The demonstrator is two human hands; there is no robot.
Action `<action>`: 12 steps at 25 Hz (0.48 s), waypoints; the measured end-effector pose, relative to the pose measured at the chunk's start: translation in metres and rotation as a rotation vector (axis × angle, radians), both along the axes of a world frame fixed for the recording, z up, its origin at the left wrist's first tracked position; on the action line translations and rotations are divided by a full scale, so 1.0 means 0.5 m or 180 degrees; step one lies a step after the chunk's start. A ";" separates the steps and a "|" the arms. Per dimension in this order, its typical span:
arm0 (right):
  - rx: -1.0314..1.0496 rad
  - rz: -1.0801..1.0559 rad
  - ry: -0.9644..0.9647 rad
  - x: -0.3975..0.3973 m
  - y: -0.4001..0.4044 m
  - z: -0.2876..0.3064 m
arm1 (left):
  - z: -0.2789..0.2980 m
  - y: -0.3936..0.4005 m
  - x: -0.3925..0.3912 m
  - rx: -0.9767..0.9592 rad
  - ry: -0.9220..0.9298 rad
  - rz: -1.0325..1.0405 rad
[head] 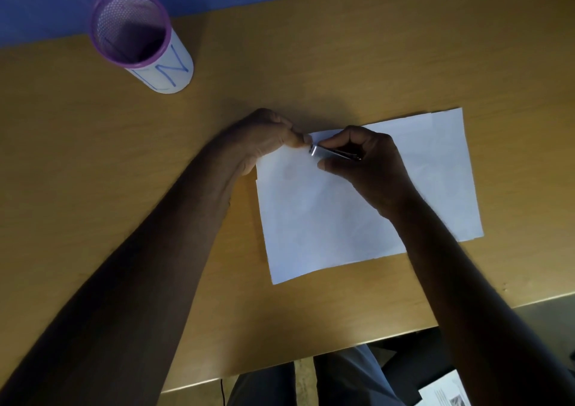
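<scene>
White paper sheets (357,219) lay on the wooden worktop (124,188); the left hand (264,138) pinched their far corner, the right hand (373,169) gripped a slim dark metal tool (334,154) there. Fastening the corner seemed underway; next, a square squeeze.

I see, centre frame: left hand (264,138) pinches upper-left corner of paper stack (326,225). Beside it, right hand (370,163) grips small dark tool (334,153), silver tip at same corner. Stack lies on wooden table (93,156). Upper left: purple mesh cup (137,32), upright.
</scene>
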State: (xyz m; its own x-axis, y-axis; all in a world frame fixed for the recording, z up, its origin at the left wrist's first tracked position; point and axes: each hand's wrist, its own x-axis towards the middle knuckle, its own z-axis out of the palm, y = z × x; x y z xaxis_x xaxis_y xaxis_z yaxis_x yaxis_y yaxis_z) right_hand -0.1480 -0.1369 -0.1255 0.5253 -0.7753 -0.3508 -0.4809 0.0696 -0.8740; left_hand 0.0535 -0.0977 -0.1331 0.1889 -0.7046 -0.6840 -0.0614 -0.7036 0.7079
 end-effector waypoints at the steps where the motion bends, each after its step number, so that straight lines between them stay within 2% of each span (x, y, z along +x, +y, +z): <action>1: -0.0054 0.0067 -0.0032 0.002 0.008 0.002 | -0.001 -0.001 -0.001 -0.0013 -0.0045 0.0044; 4: -0.0301 0.0094 0.0006 0.006 0.032 0.003 | -0.007 0.000 -0.002 -0.0080 -0.0133 0.0043; 8: -0.0364 -0.0216 0.0060 -0.011 0.023 -0.009 | -0.010 0.005 0.004 -0.0117 -0.0077 0.0055; 12: -0.0629 -0.0116 0.0266 -0.009 0.017 -0.012 | -0.008 0.005 0.005 -0.0089 0.0009 0.0025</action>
State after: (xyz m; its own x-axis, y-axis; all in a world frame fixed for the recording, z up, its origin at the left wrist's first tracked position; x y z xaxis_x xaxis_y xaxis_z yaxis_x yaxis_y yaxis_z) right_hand -0.1524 -0.1286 -0.1314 0.4711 -0.8512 -0.2313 -0.5525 -0.0804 -0.8296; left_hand 0.0562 -0.0951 -0.1371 0.1924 -0.7221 -0.6645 -0.0540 -0.6839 0.7276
